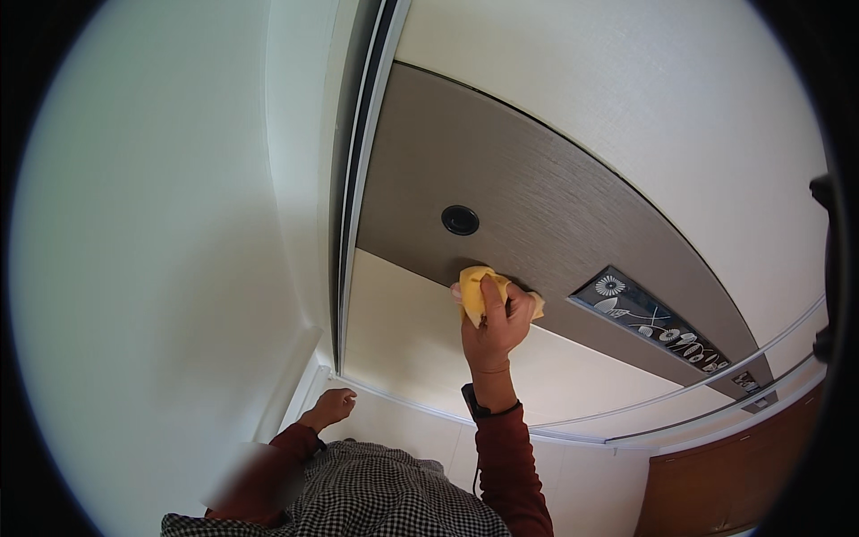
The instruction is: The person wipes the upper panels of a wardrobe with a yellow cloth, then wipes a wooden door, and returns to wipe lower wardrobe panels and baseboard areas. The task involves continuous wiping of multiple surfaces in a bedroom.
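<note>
My right hand grips a folded yellow cloth. The cloth is pressed against a sliding wardrobe door, at the lower edge of its brown wood-grain band. Just above and left of the cloth, a round black recessed pull is set into the band. Low on the left, near the wall, my left hand hangs off the door with its fingers curled. Its palm faces away, so whether the fingers are closed fully cannot be made out.
A dark inset panel with white flower patterns lies right of the cloth. The door's metal side frame runs beside a pale wall. A floor track curves below. Reddish-brown wooden furniture stands at lower right.
</note>
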{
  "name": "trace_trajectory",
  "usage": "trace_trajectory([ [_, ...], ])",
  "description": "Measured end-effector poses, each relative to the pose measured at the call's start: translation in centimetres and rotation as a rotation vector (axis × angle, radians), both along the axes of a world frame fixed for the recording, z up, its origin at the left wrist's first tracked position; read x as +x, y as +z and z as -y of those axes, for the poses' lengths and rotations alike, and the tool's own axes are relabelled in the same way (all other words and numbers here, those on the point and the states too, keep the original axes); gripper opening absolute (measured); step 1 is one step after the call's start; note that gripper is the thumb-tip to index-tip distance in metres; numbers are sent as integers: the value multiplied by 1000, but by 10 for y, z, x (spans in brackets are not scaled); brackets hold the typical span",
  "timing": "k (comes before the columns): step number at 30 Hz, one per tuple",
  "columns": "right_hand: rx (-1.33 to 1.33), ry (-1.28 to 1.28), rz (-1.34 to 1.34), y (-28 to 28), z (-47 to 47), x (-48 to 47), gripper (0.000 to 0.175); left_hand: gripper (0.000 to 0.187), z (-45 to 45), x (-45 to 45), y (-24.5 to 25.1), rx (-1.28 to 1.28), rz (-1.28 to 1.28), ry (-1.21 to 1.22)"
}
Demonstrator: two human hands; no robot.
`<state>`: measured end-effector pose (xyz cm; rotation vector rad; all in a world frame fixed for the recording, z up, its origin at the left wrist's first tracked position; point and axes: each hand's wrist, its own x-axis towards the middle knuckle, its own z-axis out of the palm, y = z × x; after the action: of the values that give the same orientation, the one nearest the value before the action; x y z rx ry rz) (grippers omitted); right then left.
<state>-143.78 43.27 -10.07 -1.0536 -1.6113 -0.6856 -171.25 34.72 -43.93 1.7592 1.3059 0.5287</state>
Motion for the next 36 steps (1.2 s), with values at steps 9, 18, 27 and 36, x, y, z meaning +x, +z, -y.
trace_trajectory([
  [9,-411,187,438,-100,2,-41,32,33,5,-19,-7,-8,-39,42],
  [18,-19,180,492,38,-52,-82,33,32,2,-18,3,15,6,57],
  [27,-375,315,878,-107,-43,-81,38,33,24,-36,-10,-47,-30,125],
  [36,-87,207,690,-13,-56,-79,28,27,-11,-10,68,107,134,149],
])
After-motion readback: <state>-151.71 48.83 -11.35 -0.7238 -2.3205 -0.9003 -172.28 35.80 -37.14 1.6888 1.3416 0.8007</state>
